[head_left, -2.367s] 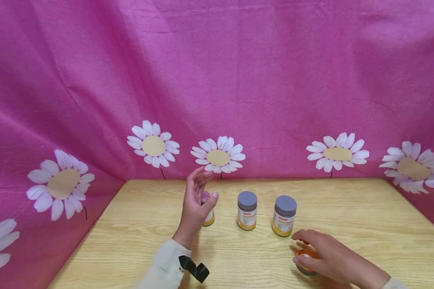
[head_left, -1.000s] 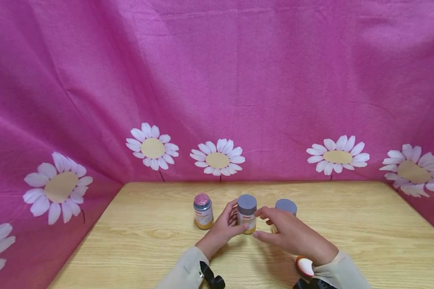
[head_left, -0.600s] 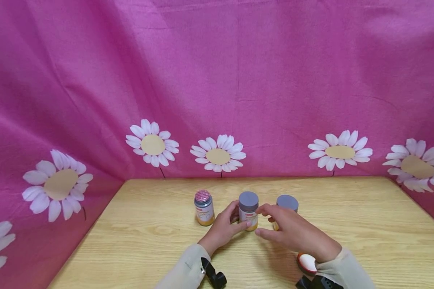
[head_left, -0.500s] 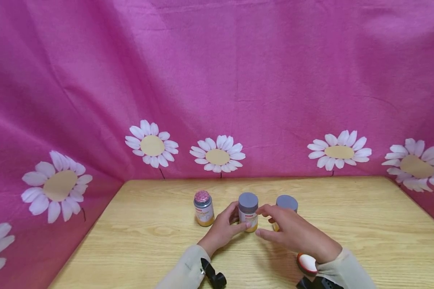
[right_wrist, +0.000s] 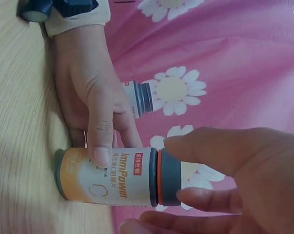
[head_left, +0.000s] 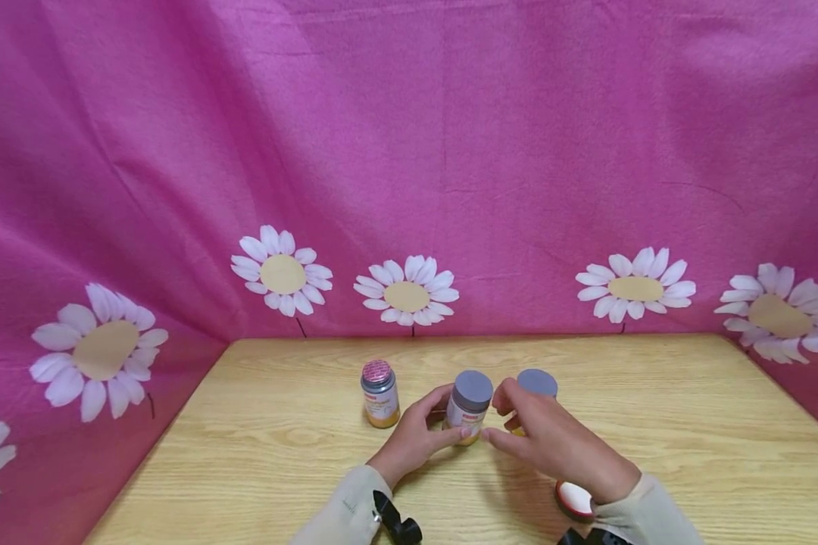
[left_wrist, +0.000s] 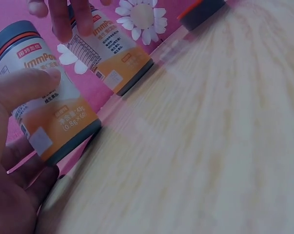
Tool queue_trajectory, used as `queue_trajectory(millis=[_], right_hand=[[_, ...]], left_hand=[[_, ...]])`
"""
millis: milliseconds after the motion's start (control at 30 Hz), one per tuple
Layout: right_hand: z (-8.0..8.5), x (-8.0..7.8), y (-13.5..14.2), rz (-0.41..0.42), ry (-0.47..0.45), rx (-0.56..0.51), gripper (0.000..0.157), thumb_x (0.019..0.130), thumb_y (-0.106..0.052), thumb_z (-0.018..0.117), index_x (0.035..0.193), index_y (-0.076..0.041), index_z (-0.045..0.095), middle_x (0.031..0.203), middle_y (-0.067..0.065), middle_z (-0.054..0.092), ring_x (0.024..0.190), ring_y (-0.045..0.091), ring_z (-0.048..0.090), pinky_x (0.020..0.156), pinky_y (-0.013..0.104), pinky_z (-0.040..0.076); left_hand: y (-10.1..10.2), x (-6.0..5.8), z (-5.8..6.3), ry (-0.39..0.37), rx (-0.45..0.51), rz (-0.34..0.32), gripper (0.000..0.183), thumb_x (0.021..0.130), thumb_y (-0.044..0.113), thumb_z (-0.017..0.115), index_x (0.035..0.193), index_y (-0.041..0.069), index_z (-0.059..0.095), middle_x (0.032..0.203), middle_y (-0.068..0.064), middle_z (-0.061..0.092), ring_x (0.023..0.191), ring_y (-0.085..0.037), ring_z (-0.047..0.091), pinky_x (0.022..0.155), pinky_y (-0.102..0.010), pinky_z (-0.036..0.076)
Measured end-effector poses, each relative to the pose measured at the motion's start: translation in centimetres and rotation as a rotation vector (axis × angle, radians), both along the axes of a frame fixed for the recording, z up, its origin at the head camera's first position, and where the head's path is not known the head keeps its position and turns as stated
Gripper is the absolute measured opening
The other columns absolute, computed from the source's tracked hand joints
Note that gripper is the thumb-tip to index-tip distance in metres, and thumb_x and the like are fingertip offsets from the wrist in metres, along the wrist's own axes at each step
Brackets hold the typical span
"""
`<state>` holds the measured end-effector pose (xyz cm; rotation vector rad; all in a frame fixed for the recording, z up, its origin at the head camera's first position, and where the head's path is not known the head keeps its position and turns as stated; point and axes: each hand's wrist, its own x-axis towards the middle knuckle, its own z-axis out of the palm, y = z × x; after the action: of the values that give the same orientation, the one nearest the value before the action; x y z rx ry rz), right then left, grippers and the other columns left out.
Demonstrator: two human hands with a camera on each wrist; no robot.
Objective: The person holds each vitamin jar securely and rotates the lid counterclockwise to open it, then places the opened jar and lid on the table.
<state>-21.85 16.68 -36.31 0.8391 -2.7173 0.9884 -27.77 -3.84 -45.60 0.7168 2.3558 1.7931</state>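
My left hand grips the middle vitamin bottle, thumb across its label and fingers behind it. The bottle leans slightly, and its grey cap with an orange ring is on. To the right of that cap hovers my right hand, fingers bent and spread with nothing held; the left wrist view shows its fingertips apart from the cap. Partly hidden behind the right hand is another capped bottle. A third bottle stands upright at the left, uncapped, with a pink foil seal on its mouth.
A loose cap lies upturned near the right sleeve, its white inside and orange rim showing. The wooden table meets a pink cloth printed with daisies at its back and sides.
My left hand has left the uncapped bottle and taken hold of the middle one, which now tilts a little. My right hand has moved from the loose cap to beside the middle bottle.
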Motion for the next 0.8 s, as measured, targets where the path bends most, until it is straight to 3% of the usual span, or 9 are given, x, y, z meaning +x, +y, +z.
queue_trajectory(millis=[200, 333, 533, 700, 800], right_hand=[[0.2, 0.1, 0.0, -0.059, -0.005, -0.043, 0.035, 0.077, -0.025, 0.071, 0.091, -0.013, 0.042, 0.083, -0.002, 0.054, 0.077, 0.01, 0.059, 0.063, 0.025, 0.048], [0.4, 0.2, -0.1, -0.103, -0.048, -0.05, 0.047, 0.076, -0.033, 0.071, 0.105, -0.011, 0.042, 0.085, 0.004, 0.06, 0.077, 0.012, 0.059, 0.062, 0.025, 0.047], [0.6, 0.3, -0.2, -0.077, -0.095, -0.029, 0.064, 0.077, -0.041, 0.068, 0.126, -0.014, 0.039, 0.092, -0.001, 0.059, 0.072, 0.006, 0.055, 0.059, 0.022, 0.045], [0.6, 0.3, -0.2, -0.04, -0.054, 0.01, 0.053, 0.079, -0.042, 0.066, 0.12, -0.014, 0.047, 0.084, -0.007, 0.056, 0.066, 0.002, 0.052, 0.055, 0.02, 0.043], [0.6, 0.3, -0.3, -0.034, -0.037, 0.027, 0.042, 0.079, -0.04, 0.066, 0.111, -0.016, 0.052, 0.08, -0.009, 0.056, 0.064, 0.003, 0.051, 0.054, 0.02, 0.042]], left_hand=[[-0.1, 1.4, 1.8, -0.033, 0.018, -0.033, 0.058, 0.078, 0.023, 0.07, 0.13, 0.028, 0.045, 0.12, 0.008, 0.054, 0.111, -0.02, 0.048, 0.095, -0.041, 0.035], [-0.3, 1.8, 2.2, -0.058, 0.002, -0.053, 0.057, 0.079, 0.025, 0.07, 0.13, 0.03, 0.044, 0.121, 0.01, 0.052, 0.112, -0.02, 0.047, 0.095, -0.04, 0.034], [-0.8, 2.1, 2.2, -0.033, -0.04, -0.117, 0.056, 0.08, 0.027, 0.069, 0.13, 0.031, 0.044, 0.124, 0.01, 0.049, 0.111, -0.014, 0.047, 0.094, -0.039, 0.034], [-0.9, 1.8, 0.9, -0.004, -0.059, -0.172, 0.056, 0.081, 0.027, 0.068, 0.131, 0.031, 0.044, 0.126, 0.009, 0.048, 0.112, -0.012, 0.046, 0.095, -0.038, 0.034], [-1.0, 1.7, 0.2, -0.025, -0.065, -0.192, 0.056, 0.081, 0.029, 0.068, 0.131, 0.033, 0.043, 0.126, 0.01, 0.047, 0.112, -0.01, 0.045, 0.095, -0.035, 0.033]])
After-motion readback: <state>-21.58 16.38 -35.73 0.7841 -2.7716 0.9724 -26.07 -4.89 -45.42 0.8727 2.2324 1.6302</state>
